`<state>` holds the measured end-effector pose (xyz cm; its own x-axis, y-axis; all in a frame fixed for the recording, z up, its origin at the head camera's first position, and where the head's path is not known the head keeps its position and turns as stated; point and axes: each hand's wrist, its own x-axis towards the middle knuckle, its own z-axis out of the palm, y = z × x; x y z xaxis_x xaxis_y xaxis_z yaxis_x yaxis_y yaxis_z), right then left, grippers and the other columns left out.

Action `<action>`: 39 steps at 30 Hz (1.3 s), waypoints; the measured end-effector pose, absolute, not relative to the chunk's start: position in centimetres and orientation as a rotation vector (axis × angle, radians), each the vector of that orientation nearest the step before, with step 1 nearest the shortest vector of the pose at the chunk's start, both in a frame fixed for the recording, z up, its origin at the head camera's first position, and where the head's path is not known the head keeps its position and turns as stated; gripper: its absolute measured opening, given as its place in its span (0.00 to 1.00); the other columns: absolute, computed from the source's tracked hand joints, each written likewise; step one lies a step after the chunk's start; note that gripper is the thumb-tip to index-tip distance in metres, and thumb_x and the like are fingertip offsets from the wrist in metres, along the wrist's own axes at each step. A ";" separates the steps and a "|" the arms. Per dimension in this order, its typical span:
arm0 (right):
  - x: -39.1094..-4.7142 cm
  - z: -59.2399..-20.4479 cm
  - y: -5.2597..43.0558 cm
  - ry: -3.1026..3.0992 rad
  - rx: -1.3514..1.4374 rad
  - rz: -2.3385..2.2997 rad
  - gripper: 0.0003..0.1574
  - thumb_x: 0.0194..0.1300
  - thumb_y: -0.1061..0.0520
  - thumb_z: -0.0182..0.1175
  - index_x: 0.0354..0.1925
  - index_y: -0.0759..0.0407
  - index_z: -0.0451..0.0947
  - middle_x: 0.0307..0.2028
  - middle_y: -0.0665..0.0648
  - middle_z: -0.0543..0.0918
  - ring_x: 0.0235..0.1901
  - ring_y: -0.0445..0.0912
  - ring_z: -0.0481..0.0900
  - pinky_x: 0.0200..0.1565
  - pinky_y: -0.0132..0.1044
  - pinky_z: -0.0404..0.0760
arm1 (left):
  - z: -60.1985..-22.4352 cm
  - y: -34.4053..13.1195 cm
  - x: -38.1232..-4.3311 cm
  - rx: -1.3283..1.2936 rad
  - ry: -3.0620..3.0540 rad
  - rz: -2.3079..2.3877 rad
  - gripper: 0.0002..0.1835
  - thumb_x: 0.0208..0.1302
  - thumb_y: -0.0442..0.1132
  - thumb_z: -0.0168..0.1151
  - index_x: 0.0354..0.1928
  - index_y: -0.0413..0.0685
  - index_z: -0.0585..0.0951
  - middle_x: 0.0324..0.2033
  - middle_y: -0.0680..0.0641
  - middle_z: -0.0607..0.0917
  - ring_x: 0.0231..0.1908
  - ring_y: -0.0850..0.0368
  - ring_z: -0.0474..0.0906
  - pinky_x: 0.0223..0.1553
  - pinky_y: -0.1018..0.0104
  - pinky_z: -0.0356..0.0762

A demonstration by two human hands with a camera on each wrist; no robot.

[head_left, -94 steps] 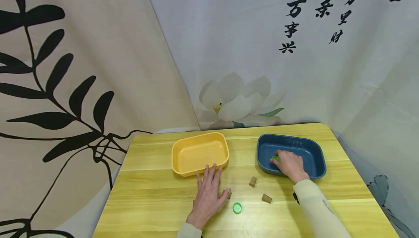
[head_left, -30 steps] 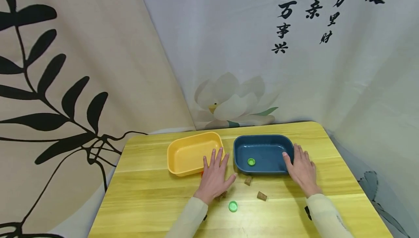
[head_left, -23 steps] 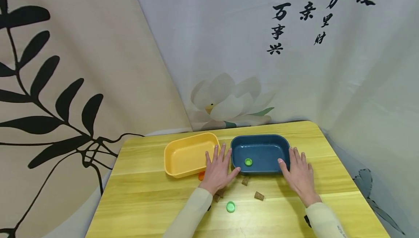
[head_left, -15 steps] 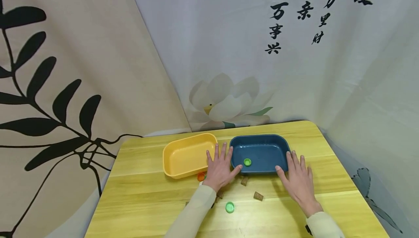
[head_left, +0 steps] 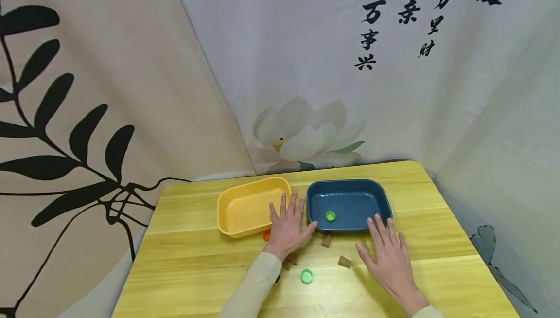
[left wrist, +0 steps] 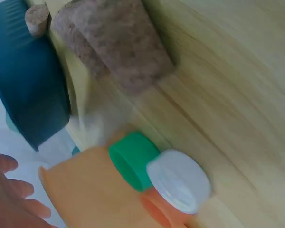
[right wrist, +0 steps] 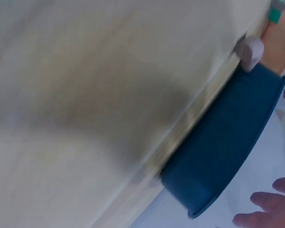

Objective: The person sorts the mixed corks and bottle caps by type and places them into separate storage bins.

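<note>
My left hand is spread with straight fingers over the right front corner of the yellow tray, holding nothing. Fingers extended, my right hand hovers by the right front corner of the blue tray, also without anything in it. Inside the blue tray lies a green bottle cap. The left wrist view shows a green cap, a white cap and an orange cap beside the yellow tray, partly hidden by my left hand in the head view.
Another green cap rests on the wooden table. Cork stoppers lie about: one cork at the blue tray's front, a second cork nearer, and more corks by my left wrist. A printed cloth hangs behind the table.
My right hand let go of the green cap in the blue tray, and that tray shifted left towards the yellow one. Since then my right hand has drawn back off the tray's right side.
</note>
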<state>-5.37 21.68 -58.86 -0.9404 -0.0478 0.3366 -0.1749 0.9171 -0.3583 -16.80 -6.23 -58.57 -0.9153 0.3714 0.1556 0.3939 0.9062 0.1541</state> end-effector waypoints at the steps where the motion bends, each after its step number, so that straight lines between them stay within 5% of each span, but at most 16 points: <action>1: -5.2 -58.9 21.2 -2.748 0.185 0.554 0.49 0.73 0.34 0.58 0.78 0.60 0.61 0.77 0.66 0.62 0.76 0.69 0.54 0.65 0.74 0.59 | -58.5 -6.8 -16.8 -0.580 -2.948 -0.291 0.46 0.71 0.75 0.42 0.81 0.53 0.61 0.81 0.42 0.53 0.79 0.35 0.45 0.70 0.22 0.46; 13: -4.5 -60.2 17.0 -2.691 0.394 0.534 0.40 0.70 0.39 0.64 0.70 0.60 0.73 0.69 0.61 0.76 0.70 0.64 0.70 0.64 0.65 0.70 | -57.9 -15.1 -16.7 -0.445 -2.906 -0.392 0.46 0.73 0.70 0.50 0.82 0.50 0.57 0.82 0.42 0.48 0.80 0.34 0.41 0.70 0.21 0.40; 23: -5.2 -61.3 16.1 -2.868 0.456 0.441 0.40 0.66 0.39 0.69 0.68 0.58 0.77 0.66 0.63 0.79 0.66 0.67 0.73 0.58 0.65 0.77 | -57.8 -22.3 -17.3 -0.119 -2.938 -0.542 0.51 0.73 0.71 0.48 0.82 0.42 0.53 0.81 0.35 0.46 0.79 0.29 0.38 0.66 0.16 0.41; 31: -5.1 -61.6 16.5 -2.900 0.554 0.407 0.38 0.64 0.43 0.72 0.69 0.49 0.77 0.64 0.63 0.80 0.63 0.67 0.76 0.53 0.67 0.79 | -59.0 -24.6 -17.7 0.149 -3.039 -0.779 0.59 0.70 0.78 0.40 0.83 0.40 0.39 0.81 0.34 0.34 0.79 0.29 0.31 0.66 0.16 0.31; 39: -5.3 -61.2 16.1 -2.908 0.593 0.354 0.33 0.63 0.51 0.74 0.65 0.48 0.80 0.60 0.59 0.83 0.61 0.65 0.78 0.53 0.65 0.79 | -59.5 -25.0 -17.9 0.169 -3.059 -0.758 0.62 0.69 0.78 0.45 0.82 0.36 0.38 0.82 0.35 0.41 0.79 0.30 0.38 0.67 0.17 0.34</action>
<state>-5.26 16.10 -61.18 -0.9100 -0.3659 0.1952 -0.4021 0.8937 -0.1991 -17.91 -24.97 -59.54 -0.9942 -0.1000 -0.0399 -0.1071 0.8790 0.4646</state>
